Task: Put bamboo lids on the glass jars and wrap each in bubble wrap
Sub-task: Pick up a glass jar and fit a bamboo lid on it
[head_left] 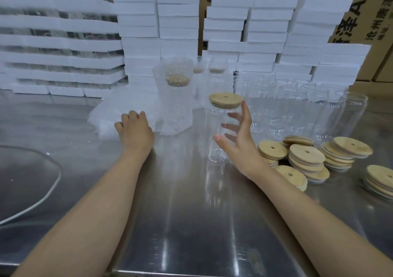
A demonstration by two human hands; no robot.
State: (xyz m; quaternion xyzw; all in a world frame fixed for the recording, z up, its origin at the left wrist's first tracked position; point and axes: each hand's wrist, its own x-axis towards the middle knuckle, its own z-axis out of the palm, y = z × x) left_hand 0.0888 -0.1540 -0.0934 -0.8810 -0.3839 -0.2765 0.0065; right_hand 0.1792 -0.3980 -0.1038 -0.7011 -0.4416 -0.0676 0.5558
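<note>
A clear glass jar stands upright mid-table with a bamboo lid on top. My right hand curves around the jar's right side, fingers spread behind the glass, thumb in front. My left hand rests with curled fingers on a pile of bubble wrap sheets; whether it pinches a sheet cannot be told. Behind it stands a jar wrapped in bubble wrap with its lid showing through. Loose bamboo lids lie stacked at the right. Several bare glass jars stand behind them.
Stacks of white foam boxes line the back of the steel table, with cardboard cartons behind. Two more wrapped jars stand at the back. A white cable loops over the table's left part.
</note>
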